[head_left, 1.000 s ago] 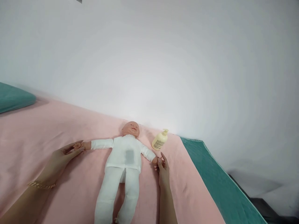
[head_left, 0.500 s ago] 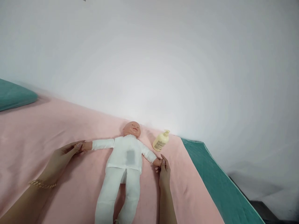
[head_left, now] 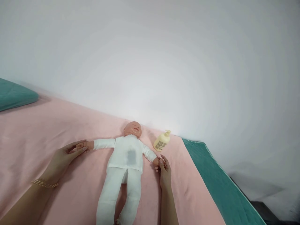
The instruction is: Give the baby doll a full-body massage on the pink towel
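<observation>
A baby doll in a white cloth suit lies on its back on the pink sheet, arms spread out to both sides and a grey patch on its chest. My left hand, with a beaded bracelet at the wrist, has its thumb and fingers around the doll's hand on the left of the view. On the other side, my right hand pinches the doll's other hand between thumb and fingers. Just beyond my right hand stands a pale yellow pump bottle with printed text. The doll's feet are mostly out of view.
A white wall rises directly behind the bed. At the far left lies a green pillow-like pad. Green fabric shows past the sheet's right edge, with a dark object beyond it.
The thumb of my left hand has slid a little toward the doll's wrist, and more of that doll hand shows. My right hand keeps nearly the same place.
</observation>
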The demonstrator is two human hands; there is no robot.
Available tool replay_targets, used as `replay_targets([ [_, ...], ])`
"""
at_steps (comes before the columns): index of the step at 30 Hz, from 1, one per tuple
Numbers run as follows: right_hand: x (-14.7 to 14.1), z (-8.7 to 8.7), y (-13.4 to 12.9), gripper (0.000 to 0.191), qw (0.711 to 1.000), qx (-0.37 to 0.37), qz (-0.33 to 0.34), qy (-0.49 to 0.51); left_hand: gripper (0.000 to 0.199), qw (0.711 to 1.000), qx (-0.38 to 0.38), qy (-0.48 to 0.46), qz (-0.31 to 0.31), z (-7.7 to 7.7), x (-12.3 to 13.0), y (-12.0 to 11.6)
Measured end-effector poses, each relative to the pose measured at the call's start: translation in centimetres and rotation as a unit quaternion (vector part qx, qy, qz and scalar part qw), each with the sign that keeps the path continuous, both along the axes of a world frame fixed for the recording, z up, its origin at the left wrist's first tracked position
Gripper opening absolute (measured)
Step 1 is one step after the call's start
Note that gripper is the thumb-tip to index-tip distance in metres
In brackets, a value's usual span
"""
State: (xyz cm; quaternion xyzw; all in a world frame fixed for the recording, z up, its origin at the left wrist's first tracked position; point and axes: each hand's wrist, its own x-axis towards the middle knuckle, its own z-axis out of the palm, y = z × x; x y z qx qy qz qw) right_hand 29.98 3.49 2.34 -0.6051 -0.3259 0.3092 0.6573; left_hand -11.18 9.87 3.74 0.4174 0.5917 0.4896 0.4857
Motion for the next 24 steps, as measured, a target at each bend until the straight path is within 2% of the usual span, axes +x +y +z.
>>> replay_targets([
  [4,-0.3,-0.5,0.4,0.033,0.999,0.020,-0.024,-0.010,0.060,0.998,0.019,0.061,-0.006,-1.3,-0.3,0.6],
  [7,-0.2,-0.8,0.7,0.033,0.999,0.023,-0.030,-0.015,0.060,0.997,0.027,0.071,0.001,-1.8,-0.3,0.7],
  [13,0.1,-0.9,0.9,0.034,0.999,0.014,-0.037,-0.011,0.062,0.999,0.028,0.037,0.014,-1.5,-0.2,0.6],
  [20,-0.7,-1.0,1.0,0.035,0.997,0.036,-0.064,-0.013,0.057,1.000,0.010,0.015,0.014,-2.0,-0.3,0.9],
  [24,-0.7,-0.9,0.9,0.034,0.997,0.044,-0.063,-0.013,0.054,1.000,-0.016,0.010,0.014,-0.8,0.0,0.2],
])
